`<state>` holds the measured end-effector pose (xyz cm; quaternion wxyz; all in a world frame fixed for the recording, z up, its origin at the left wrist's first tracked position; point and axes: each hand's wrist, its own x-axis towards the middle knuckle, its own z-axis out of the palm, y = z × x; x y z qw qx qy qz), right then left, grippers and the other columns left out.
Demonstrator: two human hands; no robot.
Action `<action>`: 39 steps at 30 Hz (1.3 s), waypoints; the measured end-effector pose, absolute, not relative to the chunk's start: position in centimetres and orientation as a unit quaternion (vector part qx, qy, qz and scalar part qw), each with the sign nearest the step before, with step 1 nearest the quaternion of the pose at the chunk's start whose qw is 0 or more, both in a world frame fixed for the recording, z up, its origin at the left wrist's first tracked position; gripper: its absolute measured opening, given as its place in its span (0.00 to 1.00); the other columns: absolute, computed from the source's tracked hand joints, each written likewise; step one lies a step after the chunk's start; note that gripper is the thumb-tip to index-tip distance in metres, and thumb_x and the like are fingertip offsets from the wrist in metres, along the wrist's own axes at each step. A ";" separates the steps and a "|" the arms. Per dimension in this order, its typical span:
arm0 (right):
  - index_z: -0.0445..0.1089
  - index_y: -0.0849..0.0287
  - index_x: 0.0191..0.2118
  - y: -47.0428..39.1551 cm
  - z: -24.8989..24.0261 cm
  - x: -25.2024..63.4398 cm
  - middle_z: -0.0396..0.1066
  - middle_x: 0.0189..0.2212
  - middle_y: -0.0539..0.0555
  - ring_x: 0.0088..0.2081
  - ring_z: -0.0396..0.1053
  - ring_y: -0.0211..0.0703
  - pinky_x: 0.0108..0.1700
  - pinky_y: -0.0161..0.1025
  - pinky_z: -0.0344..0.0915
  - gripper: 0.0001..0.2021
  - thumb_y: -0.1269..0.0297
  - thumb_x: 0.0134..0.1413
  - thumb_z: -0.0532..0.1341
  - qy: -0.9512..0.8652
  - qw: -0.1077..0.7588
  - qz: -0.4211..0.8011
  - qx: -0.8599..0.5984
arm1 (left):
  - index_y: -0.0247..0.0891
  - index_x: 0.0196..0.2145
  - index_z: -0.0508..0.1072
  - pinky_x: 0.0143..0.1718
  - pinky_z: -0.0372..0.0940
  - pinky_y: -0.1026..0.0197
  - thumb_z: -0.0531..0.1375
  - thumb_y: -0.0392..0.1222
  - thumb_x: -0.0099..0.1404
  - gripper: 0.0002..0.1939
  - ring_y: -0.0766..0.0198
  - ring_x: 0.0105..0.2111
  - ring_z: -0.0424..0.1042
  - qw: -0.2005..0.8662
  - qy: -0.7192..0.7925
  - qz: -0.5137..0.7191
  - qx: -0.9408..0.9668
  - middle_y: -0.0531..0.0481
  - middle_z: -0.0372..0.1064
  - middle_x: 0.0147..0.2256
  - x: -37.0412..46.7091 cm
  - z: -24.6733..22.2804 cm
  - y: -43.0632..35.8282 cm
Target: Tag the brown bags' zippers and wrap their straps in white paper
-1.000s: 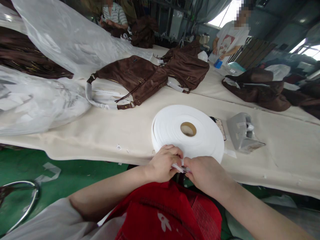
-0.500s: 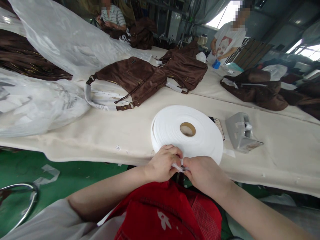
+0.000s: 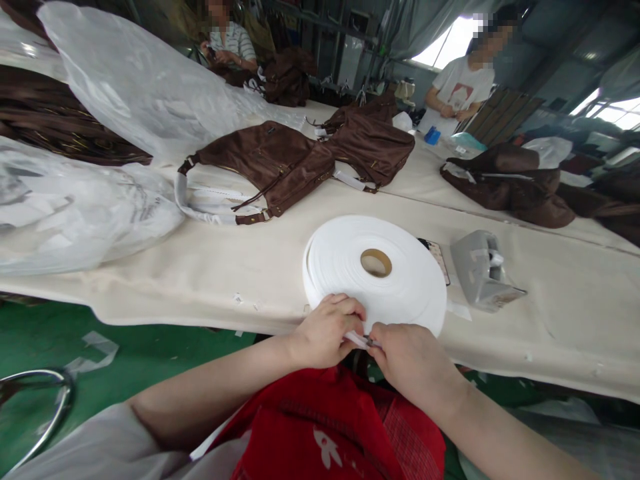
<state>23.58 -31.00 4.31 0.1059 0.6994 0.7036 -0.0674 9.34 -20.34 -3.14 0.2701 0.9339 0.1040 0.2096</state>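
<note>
Fingers bent and closed, my left hand (image 3: 330, 330) grips a narrow white strip (image 3: 356, 339) at the near edge of a large white roll (image 3: 340, 250). My right hand (image 3: 407, 350) is pinched on the other end of that strip, its thumb and fingers pressed together. Between the two hands a small dark piece shows at the strip's end, too small to name. Both hands are close together over the table's front edge, just above the red apron (image 3: 330, 420). The roll lies flat, with a brown cardboard core in its centre.
Right of the roll stand a grey tape dispenser (image 3: 477, 270) and a partly covered patterned phone-like object (image 3: 437, 253). Brown handbags (image 3: 280, 163) lie behind it on the cream-covered table (image 3: 200, 280). Clear plastic bags (image 3: 90, 207) fill the left. Two people are across the table.
My right hand has dipped slightly, and both hands still hold the strip. Across the table, the standing person's hands have come away from the blue object. The view has shifted a little.
</note>
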 end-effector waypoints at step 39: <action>0.67 0.57 0.33 -32.5 3.2 23.1 0.72 0.22 0.51 0.23 0.72 0.44 0.23 0.39 0.49 0.06 0.73 0.60 0.56 0.687 0.118 -0.017 0.717 | 0.38 0.37 0.74 0.53 0.58 0.54 0.63 0.33 0.55 0.10 0.57 0.46 0.64 0.277 0.092 0.192 0.937 0.48 0.66 0.45 9.6 -3.3 -19.9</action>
